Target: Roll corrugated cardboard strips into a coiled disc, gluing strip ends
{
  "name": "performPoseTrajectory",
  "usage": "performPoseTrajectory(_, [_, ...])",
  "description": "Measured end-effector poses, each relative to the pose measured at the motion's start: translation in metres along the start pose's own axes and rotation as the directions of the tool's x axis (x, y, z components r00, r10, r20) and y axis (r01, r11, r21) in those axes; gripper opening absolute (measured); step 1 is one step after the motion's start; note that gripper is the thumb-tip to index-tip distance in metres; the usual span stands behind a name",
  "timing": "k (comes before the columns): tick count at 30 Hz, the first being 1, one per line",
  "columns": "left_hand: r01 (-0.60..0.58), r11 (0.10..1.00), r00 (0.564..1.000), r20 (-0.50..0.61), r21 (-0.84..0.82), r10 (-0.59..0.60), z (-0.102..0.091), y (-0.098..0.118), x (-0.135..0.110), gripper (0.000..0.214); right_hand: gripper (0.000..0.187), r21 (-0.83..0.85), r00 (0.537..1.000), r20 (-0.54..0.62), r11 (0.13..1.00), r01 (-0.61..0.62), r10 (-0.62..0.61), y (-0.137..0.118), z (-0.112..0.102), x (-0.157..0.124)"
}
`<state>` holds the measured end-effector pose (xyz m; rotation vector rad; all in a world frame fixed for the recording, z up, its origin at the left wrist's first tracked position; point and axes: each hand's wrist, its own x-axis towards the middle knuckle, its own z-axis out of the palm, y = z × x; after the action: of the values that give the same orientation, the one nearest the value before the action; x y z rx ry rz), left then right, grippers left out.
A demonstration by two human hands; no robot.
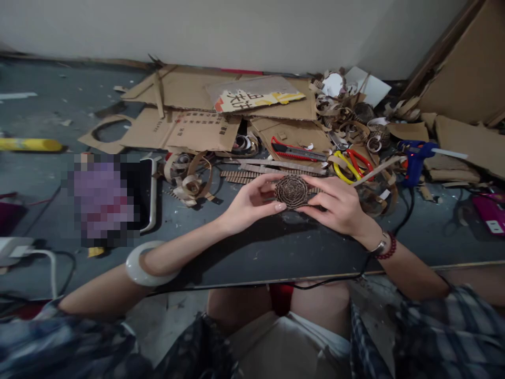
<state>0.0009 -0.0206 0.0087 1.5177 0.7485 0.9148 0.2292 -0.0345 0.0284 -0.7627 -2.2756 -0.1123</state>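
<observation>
A round coil of rolled corrugated cardboard [291,190] is held just above a dark board [276,252] that lies across my lap. My left hand [252,204] pinches the coil's left side with thumb and fingers. On the right side my right hand [339,206] grips it, fingers curled round its rim. A white bangle is on my left wrist, and a watch and a red bead bracelet on my right.
Corrugated strips [272,168], a red utility knife [298,151], yellow and red scissors [351,164] and a blue glue gun [416,158] lie beyond the hands. Flattened cardboard boxes [189,126] and curled scraps cover the floor behind. A tablet [138,195] lies at left.
</observation>
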Motion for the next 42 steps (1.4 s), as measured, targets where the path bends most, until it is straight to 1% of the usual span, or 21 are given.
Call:
performPoseTrajectory(1, [0.070, 0.997, 0.997, -0.013, -0.039, -0.070, 0.001, 0.001, 0.001, 0.056, 0.018, -0.068, 0.999, 0.004, 0.997, 0.033, -0.033, 0.000, 0.001, -0.001])
performPoseTrajectory(3, [0.169, 0.983, 0.985, -0.033, -0.072, -0.172, 0.002, 0.002, 0.002, 0.050, 0.020, -0.173, 0.997, 0.035, 0.982, 0.077, -0.072, -0.001, 0.003, -0.002])
performPoseTrajectory(6, [0.248, 0.967, 0.968, -0.028, -0.067, -0.250, 0.003, 0.004, 0.001, 0.046, 0.024, -0.233, 0.992, 0.093, 0.967, 0.106, -0.086, -0.004, 0.004, -0.002])
performPoseTrajectory(10, [0.258, 0.966, 0.966, 0.010, -0.027, -0.258, 0.001, 0.006, 0.002, 0.044, 0.025, -0.258, 0.987, 0.112, 0.955, 0.145, -0.119, -0.004, 0.003, -0.002])
performPoseTrajectory(13, [0.248, 0.969, 0.968, 0.023, 0.004, -0.248, 0.000, 0.006, 0.002, 0.042, 0.026, -0.253, 0.986, 0.148, 0.961, 0.110, -0.074, -0.001, 0.002, -0.002])
performPoseTrajectory(16, [0.255, 0.966, 0.963, 0.081, 0.040, -0.258, -0.001, 0.006, 0.002, 0.037, 0.042, -0.226, 0.968, 0.250, 0.972, 0.066, -0.007, 0.002, -0.002, 0.000])
performPoseTrajectory(18, [0.269, 0.960, 0.951, 0.138, 0.082, -0.278, -0.001, 0.006, 0.001, 0.034, 0.051, -0.210, 0.946, 0.325, 0.975, 0.076, -0.004, 0.002, -0.005, 0.000])
performPoseTrajectory(20, [0.282, 0.953, 0.939, 0.171, 0.112, -0.298, -0.002, 0.006, 0.001, 0.035, 0.054, -0.177, 0.929, 0.369, 0.981, 0.084, -0.013, 0.002, -0.007, 0.000])
performPoseTrajectory(23, [0.292, 0.951, 0.938, 0.166, 0.103, -0.305, -0.002, 0.006, 0.000, 0.036, 0.052, -0.142, 0.937, 0.347, 0.987, 0.077, -0.023, 0.003, -0.007, -0.003])
performPoseTrajectory(27, [0.289, 0.957, 0.954, 0.078, 0.027, -0.290, 0.001, 0.007, 0.001, 0.040, 0.046, -0.168, 0.973, 0.229, 0.984, 0.060, -0.020, 0.004, -0.001, -0.006])
performPoseTrajectory(30, [0.306, 0.952, 0.949, 0.076, -0.016, -0.304, 0.004, 0.007, 0.001, 0.040, 0.047, -0.170, 0.986, 0.165, 0.985, 0.027, 0.001, 0.003, 0.005, -0.006])
performPoseTrajectory(33, [0.326, 0.945, 0.943, 0.081, -0.028, -0.323, 0.005, 0.005, 0.001, 0.039, 0.050, -0.168, 0.989, 0.146, 0.986, 0.017, 0.007, 0.001, 0.008, -0.006])
performPoseTrajectory(35, [0.324, 0.946, 0.944, 0.071, -0.017, -0.323, 0.004, 0.003, 0.001, 0.038, 0.050, -0.164, 0.986, 0.165, 0.986, 0.021, 0.006, 0.002, 0.008, -0.005])
performPoseTrajectory(38, [0.304, 0.952, 0.951, 0.055, 0.009, -0.304, 0.001, 0.002, 0.001, 0.037, 0.050, -0.156, 0.968, 0.249, 0.987, 0.033, 0.007, 0.005, 0.004, -0.005])
performPoseTrajectory(40, [0.305, 0.952, 0.949, 0.073, 0.019, -0.306, 0.000, 0.002, 0.001, 0.035, 0.051, -0.152, 0.952, 0.305, 0.988, 0.033, 0.015, 0.007, 0.001, -0.004])
performPoseTrajectory(42, [0.313, 0.949, 0.942, 0.115, 0.037, -0.315, 0.000, 0.003, 0.001, 0.035, 0.055, -0.138, 0.933, 0.357, 0.990, 0.012, 0.039, 0.008, -0.002, -0.002])
